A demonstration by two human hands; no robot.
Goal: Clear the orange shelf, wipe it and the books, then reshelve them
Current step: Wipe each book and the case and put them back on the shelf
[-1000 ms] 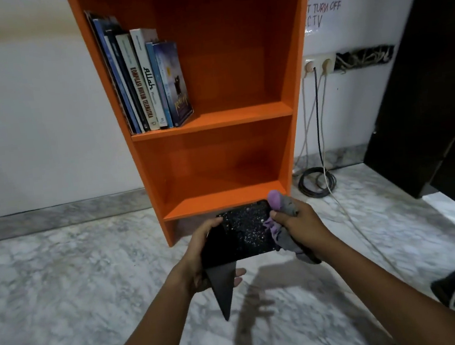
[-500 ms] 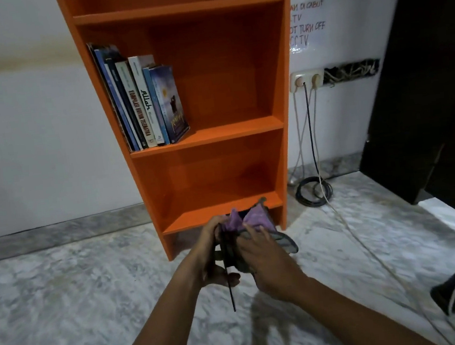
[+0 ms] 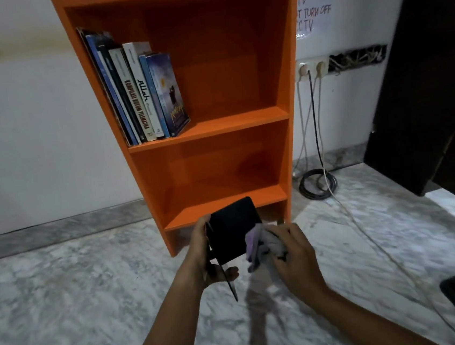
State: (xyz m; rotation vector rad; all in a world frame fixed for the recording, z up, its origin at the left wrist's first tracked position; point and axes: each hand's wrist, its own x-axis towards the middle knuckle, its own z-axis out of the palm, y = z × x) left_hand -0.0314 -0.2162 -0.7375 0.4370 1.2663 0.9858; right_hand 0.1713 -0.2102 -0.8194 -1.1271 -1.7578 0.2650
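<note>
**A:** Our left grip [image 3: 204,256] is curled round the left edge of the black book [image 3: 233,228], at the spine as far as we can tell; our right grip [image 3: 293,252] is bunched round the cloth [image 3: 262,246] and presses it against the book's lower right corner.

**B:** So both are closed on something; and the book hangs in the air in front of the lowest board of the orange shelf [image 3: 284,82], not on it.

**A:** Yes; we judge it light, a slim volume that one grip carries easily; the cover looks smooth and dark, so it may slide if we pinch only a corner; one thin black leaf, perhaps a cover, dangles loose below the left grip, and we would fold it flat before shelving.

**B:** Then the spine is our best hold, where the book is stiffest; the cloth is soft, grey and lilac, crumpled, and gives to any shape.

**A:** Further out, the shelf is flat painted board, hard-edged and bright orange; the row of books [image 3: 142,97] leans against its left wall on the middle board; they look like paperbacks, though we cannot be sure.

**B:** Under it all lies the marble floor [image 3: 66,301], grey-veined and polished, likely slick; the cables [image 3: 317,184] coil by the wall to the right, well apart from the book.
</note>
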